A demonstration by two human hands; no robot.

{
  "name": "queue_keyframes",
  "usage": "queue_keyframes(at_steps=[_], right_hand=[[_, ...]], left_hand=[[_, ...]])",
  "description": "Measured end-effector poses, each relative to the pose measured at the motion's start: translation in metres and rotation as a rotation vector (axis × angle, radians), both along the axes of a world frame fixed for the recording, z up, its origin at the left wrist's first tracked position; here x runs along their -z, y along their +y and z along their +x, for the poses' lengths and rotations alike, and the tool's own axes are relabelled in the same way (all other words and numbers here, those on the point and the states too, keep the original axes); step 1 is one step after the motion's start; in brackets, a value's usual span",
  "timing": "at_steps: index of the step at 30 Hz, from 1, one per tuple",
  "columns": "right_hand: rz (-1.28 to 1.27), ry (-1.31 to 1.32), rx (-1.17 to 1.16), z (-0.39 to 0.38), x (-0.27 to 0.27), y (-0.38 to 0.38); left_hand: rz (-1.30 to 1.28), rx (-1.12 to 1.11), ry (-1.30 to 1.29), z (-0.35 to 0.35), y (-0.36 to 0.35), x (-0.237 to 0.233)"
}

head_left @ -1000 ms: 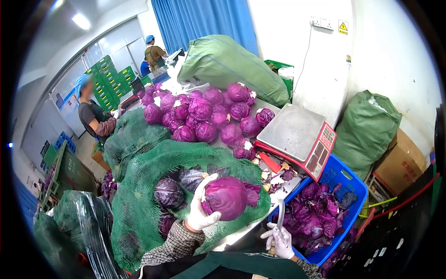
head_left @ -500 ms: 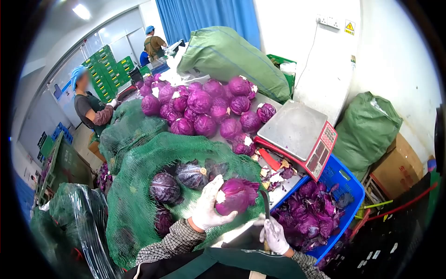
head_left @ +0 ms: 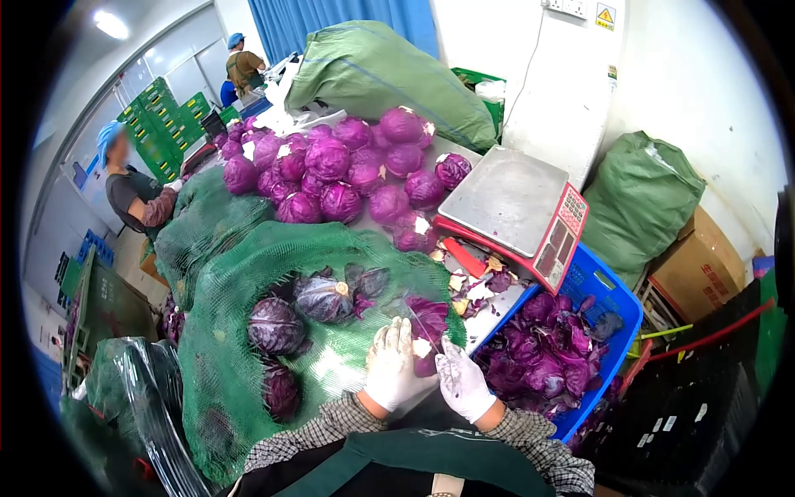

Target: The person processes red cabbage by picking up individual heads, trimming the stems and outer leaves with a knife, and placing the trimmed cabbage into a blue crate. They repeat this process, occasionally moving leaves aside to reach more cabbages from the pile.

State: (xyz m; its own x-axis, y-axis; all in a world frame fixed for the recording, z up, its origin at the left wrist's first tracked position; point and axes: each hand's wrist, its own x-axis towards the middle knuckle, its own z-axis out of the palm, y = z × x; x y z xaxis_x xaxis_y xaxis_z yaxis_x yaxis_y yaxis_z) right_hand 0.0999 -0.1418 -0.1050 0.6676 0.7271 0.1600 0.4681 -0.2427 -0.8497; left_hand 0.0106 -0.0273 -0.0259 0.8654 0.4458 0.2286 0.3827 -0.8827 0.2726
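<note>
One cabbage [head_left: 428, 319] is gripped in our left hand [head_left: 392, 364], seemingly for steadiness, beside our right hand [head_left: 464, 383] (grip unclear)

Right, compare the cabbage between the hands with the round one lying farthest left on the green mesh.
The cabbage between the hands is bright reddish purple; the round left cabbage is darker and greyish. The first sits between the left hand and right hand, partly hidden; the second lies clear of both, largely in view. Both are purple cabbages.
</note>
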Motion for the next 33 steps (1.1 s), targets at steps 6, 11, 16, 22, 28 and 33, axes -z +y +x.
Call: queue_keyframes(at_steps=[6, 11, 16, 22, 28, 33], right_hand=[[-0.229, -0.211, -0.025, 0.003, -0.043, -0.008], [-0.193, -0.224, -0.04, 0.027, -0.034, 0.005], [-0.201, -0.471, -0.116, 0.052, -0.034, 0.016], [0.0, -0.271, -0.027, 0.083, 0.022, -0.004], [0.162, -0.055, -0.091, 0.04, -0.019, -0.009], [0.366, 0.453, 0.212, 0.057, -0.002, -0.041]], left_hand=[[0.059, -0.034, 0.061, 0.008, -0.008, 0.002], [0.071, -0.046, 0.051, 0.02, -0.012, 0.012], [0.056, -0.081, 0.048, 0.029, -0.009, 0.014], [0.058, 0.057, -0.197, -0.027, -0.011, 0.026], [-0.364, 0.033, -0.132, -0.078, 0.041, 0.019], [-0.626, 0.077, -0.147, -0.079, 0.059, 0.038]])
